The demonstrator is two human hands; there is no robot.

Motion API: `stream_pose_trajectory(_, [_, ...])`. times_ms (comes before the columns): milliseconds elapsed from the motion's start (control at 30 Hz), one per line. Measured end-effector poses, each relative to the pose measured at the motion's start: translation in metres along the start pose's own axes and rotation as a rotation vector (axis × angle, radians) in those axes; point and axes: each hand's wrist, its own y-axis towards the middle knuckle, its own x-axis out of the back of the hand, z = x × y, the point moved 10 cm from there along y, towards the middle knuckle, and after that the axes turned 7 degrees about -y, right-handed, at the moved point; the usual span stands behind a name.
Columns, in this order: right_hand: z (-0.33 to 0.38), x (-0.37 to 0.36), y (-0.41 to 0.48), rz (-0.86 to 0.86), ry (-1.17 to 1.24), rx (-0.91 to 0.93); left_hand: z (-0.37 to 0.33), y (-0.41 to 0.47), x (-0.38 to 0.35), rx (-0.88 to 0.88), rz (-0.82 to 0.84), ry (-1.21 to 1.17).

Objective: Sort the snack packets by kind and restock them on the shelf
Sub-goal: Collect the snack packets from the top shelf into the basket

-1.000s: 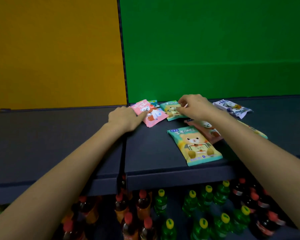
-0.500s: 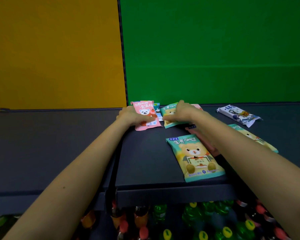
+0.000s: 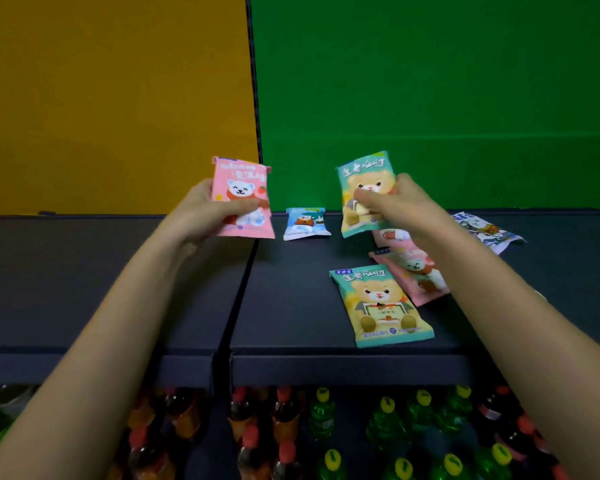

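Observation:
My left hand (image 3: 205,213) grips a pink bear packet (image 3: 241,188), held upright above the dark shelf top (image 3: 291,306). My right hand (image 3: 395,202) pinches a teal bear packet (image 3: 364,174), also lifted upright. On the shelf lie a small blue packet (image 3: 305,224), a second teal bear packet (image 3: 378,304) near the front edge, two pink packets (image 3: 413,271) partly under my right forearm, and a white-blue packet (image 3: 485,232) at the far right.
A yellow panel (image 3: 111,98) and a green panel (image 3: 430,91) form the back wall behind the shelf. A seam (image 3: 243,282) splits the shelf top into two sections. Below the front edge stand several bottles with red caps and green bottles (image 3: 323,410) with yellow caps.
Both hands have lifted their packets off the shelf and turned them upright: pink in the left, teal in the right. The small blue packet is now uncovered.

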Motion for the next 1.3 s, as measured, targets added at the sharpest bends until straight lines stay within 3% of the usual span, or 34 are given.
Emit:
stream_pose_trajectory(133, [0.022,0.0,-0.06,0.125,0.228,0.128,-0.011,-0.068,0.042,-0.042,-0.093,0.016])
stream_pose_trajectory(300, [0.042,-0.034,-0.12,0.257,0.234,0.281,-0.003,-0.178,0.106,-0.017,-0.299,0.094])
stream_pose_trajectory(733, [0.123,-0.283,-0.316,0.976,0.334,0.423,0.056,-0.528,0.271,0.091,-1.127,0.136])
stream_pose_trajectory(1000, [0.166,-0.433,-0.492,1.349,0.335,0.401,0.098,-0.724,0.334,0.055,-1.544,0.07])
stream_pose_trajectory(1300, [0.181,-0.569,-0.644,1.505,0.252,0.279,0.158,-0.857,0.436,0.18,-1.717,-0.01])
